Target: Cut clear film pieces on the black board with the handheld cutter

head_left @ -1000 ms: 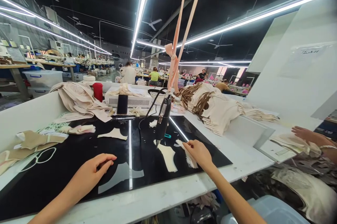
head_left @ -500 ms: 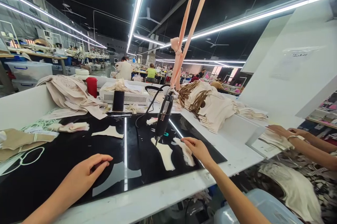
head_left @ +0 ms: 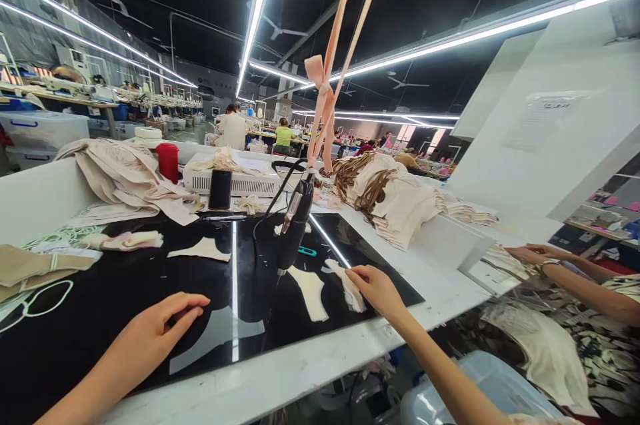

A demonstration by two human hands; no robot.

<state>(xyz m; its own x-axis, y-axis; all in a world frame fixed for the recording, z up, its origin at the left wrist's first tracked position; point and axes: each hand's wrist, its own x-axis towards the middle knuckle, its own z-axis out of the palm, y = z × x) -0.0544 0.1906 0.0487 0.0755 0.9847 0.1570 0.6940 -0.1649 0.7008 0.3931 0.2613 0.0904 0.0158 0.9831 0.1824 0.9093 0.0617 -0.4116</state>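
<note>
My left hand (head_left: 157, 332) hovers or rests over the black tabletop panel (head_left: 120, 298), fingers stretched and thumb apart, holding nothing. Close to its fingertips lies a translucent curved template (head_left: 215, 338). Thumb and index finger of my right hand (head_left: 377, 288) are pressed together at the edge of a small bunch of cream fabric pieces (head_left: 347, 286). Left of that bunch a flat cream fabric piece (head_left: 310, 292) lies on the panel. A black corded hand tool (head_left: 296, 218) hangs tilted from a knotted pink strap (head_left: 323, 95), its tip beside the flat piece's top end.
A second cream piece (head_left: 203, 249), a teal clip-like item (head_left: 307, 251) and a phone (head_left: 220, 190) lie farther back. Fabric piles (head_left: 407, 202) stand right, more fabric (head_left: 125, 175) left by a red container (head_left: 167, 162). A co-worker's arms (head_left: 565, 268) reach in at right.
The hanging tool has swung left, its tip moving off the flat cream piece to beside it. The view has shifted slightly. Both hands keep nearly the same pose.
</note>
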